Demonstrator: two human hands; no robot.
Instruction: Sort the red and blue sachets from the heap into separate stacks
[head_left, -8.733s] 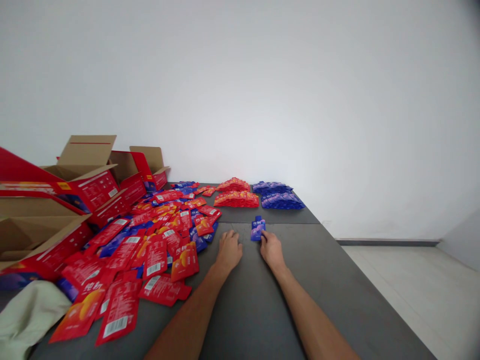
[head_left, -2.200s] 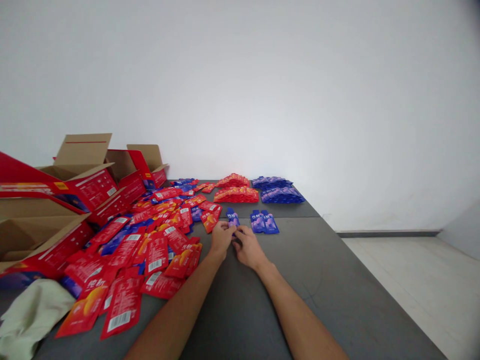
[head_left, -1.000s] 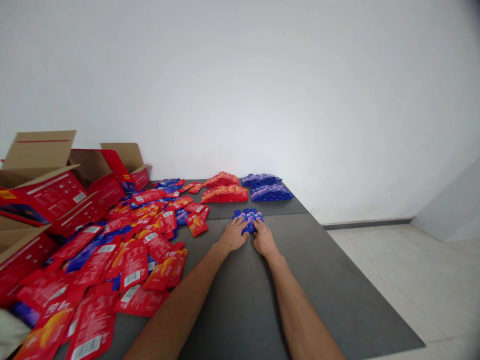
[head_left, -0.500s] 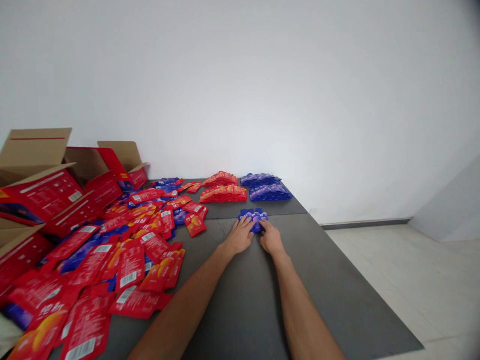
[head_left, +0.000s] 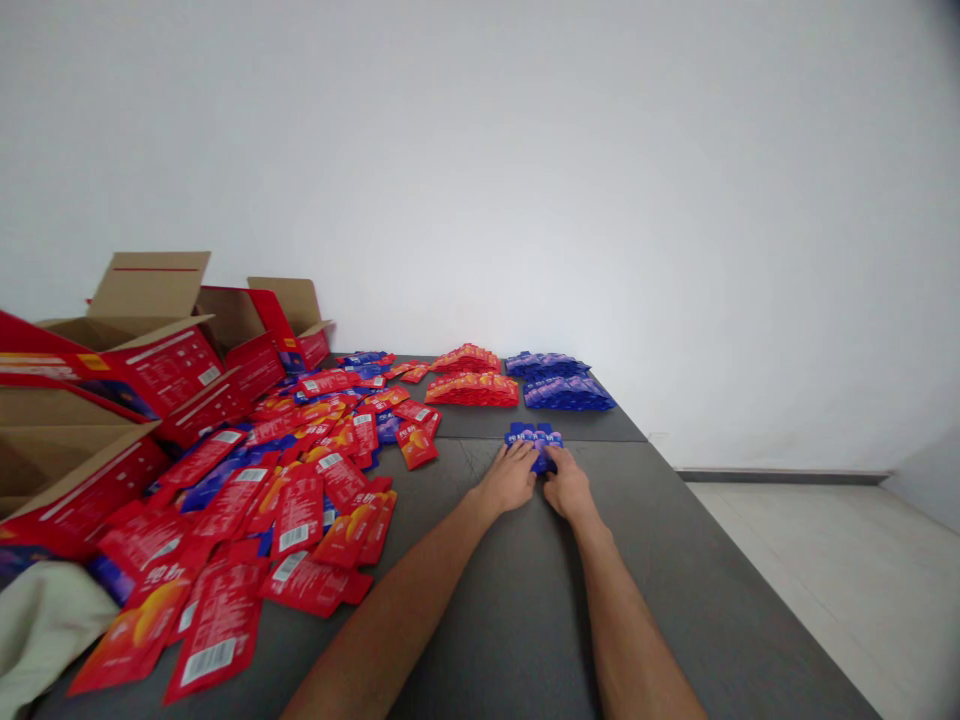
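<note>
A small row of overlapping blue pouches [head_left: 538,438], printed with purple fruit, lies flat on the dark table in front of me. My left hand [head_left: 511,474] rests over their left side, its fingers stretched out and slightly spread. At their lower right edge, my right hand [head_left: 568,482] touches them with its fingers bent a little and apart. The fingertips cover part of the lower pouches. Farther back stand two neat stacks of blue pouches [head_left: 568,392], beside two stacks of red pouches [head_left: 471,388].
Many loose red pouches [head_left: 300,508], with blue ones among them, are heaped across the table's left side. Open red cardboard boxes [head_left: 161,370] stand behind and beside the heap. A pale cloth [head_left: 52,625] lies at the lower left. The table's right edge drops to a tiled floor [head_left: 817,540].
The whole view has shifted, so the table and its contents appear farther right. Both hands stay at the blue pouches; my right fingers have drawn back slightly towards the pouches' lower right edge.
</note>
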